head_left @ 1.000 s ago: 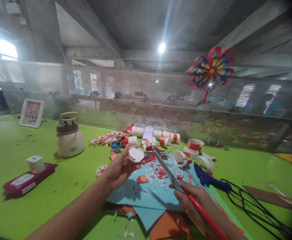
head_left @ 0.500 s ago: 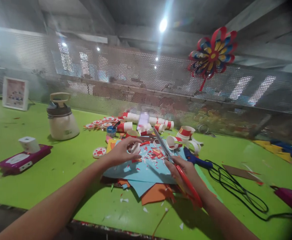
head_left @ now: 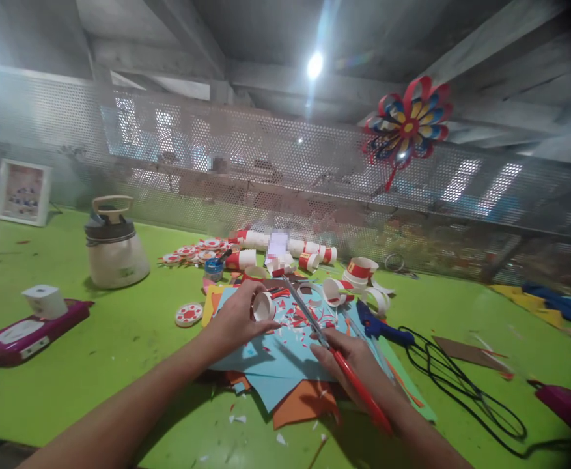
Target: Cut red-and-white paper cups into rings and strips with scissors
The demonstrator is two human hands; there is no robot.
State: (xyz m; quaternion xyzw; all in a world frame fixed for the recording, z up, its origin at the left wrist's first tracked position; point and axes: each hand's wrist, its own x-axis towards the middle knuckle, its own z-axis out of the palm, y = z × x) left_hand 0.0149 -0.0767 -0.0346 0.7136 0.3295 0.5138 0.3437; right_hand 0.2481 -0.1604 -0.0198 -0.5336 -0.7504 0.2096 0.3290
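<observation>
My left hand [head_left: 239, 317] is curled around a short white paper cup piece [head_left: 264, 306], with the thumb below it and the fingers above. My right hand [head_left: 346, 358] grips a pair of scissors [head_left: 309, 314] with red handles, the blades pointing away from me and up to the left. Both hands are over light blue paper sheets [head_left: 250, 355] strewn with small red and white cuttings [head_left: 305, 317]. Just behind the blade tips is a small red scrap [head_left: 278, 273]; I cannot tell if they touch.
Cut red-and-white paper cups [head_left: 361, 270] and a blue glue gun [head_left: 383, 329] with a black cord lie to the right. At left are a jug [head_left: 116, 251], a purple tissue pack [head_left: 31, 332] and a round patterned disc [head_left: 189, 314]. A phone [head_left: 278, 246] leans at the back.
The scissors have moved left, their tips now closer to the cup piece by my left hand. My view has tilted up slightly, so the table sits lower in the picture.
</observation>
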